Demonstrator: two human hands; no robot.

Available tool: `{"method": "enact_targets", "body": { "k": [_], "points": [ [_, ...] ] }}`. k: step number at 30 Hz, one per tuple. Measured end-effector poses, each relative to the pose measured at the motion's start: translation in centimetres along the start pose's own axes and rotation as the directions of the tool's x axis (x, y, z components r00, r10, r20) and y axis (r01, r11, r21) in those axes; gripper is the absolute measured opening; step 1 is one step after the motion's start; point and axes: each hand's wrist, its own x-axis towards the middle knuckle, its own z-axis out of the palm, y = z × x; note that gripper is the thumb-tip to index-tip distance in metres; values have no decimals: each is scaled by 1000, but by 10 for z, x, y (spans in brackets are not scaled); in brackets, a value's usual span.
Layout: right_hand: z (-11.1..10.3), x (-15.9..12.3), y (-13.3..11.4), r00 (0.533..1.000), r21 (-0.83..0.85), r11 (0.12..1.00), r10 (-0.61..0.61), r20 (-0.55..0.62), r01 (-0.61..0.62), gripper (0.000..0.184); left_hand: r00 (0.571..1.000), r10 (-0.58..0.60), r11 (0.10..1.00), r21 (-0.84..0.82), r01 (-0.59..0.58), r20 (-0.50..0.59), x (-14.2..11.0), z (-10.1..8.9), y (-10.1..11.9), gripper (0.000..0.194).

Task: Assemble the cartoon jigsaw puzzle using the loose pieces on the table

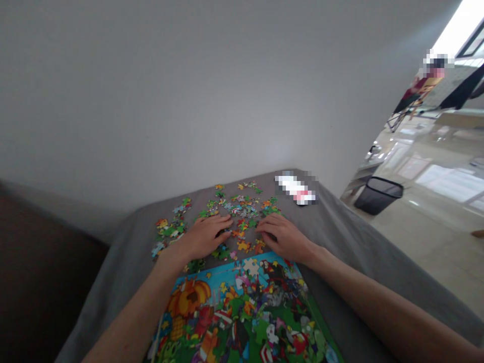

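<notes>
Many small jigsaw puzzle pieces lie scattered over a grey cloth. My left hand rests low among them, fingers stretched to the right and thumb apart, and I see nothing held. Facing it, my right hand has its fingers bent loosely toward the pieces, with a gap before the thumb; nothing shows in its grip. Between the hands lie orange and green pieces. Closer to me is a colourful picture board with a pumpkin house and cartoon figures, and loose pieces such as a pale one lie on it.
A bright phone-like object, blurred out, lies on the grey cloth at the back right. A plain wall stands right behind the surface. On the floor to the right is a dark mesh bin, and a person is farther back.
</notes>
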Motion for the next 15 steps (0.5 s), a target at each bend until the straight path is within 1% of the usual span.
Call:
{"method": "enact_targets", "body": {
  "k": [3, 4, 6, 8, 10, 12, 15],
  "points": [
    [3, 5, 9, 987, -122, 984, 121, -104, -134, 28, 998, 58, 996, -71, -56, 18, -2, -7, -7, 43],
    [4, 6, 10, 980, -164, 970, 163, -114, -180, 30, 998, 61, 994, -88, -58, 27, -4, -10, -9, 43],
    [6, 9, 13, 970, -233, 942, 224, -95, -240, 37, 998, 51, 994, -100, -47, 36, -7, -14, -9, 43],
    [9, 9, 14, 966, -268, 928, 256, -42, -258, 42, 999, 46, 997, -70, -45, 13, -8, -16, -6, 43],
    [10, 7, 15, 960, -266, 925, 280, -7, -271, 45, 999, 43, 999, -13, -43, -25, -8, -15, -1, 44],
    [11, 5, 16, 953, -249, 921, 302, -23, -298, 51, 999, 28, 999, 24, -27, -35, -7, -10, 5, 47],
    [11, 2, 20, 947, -234, 918, 313, -70, -321, 55, 1000, -29, 999, 42, 29, 10, -5, 0, 10, 52]
  ]
}}
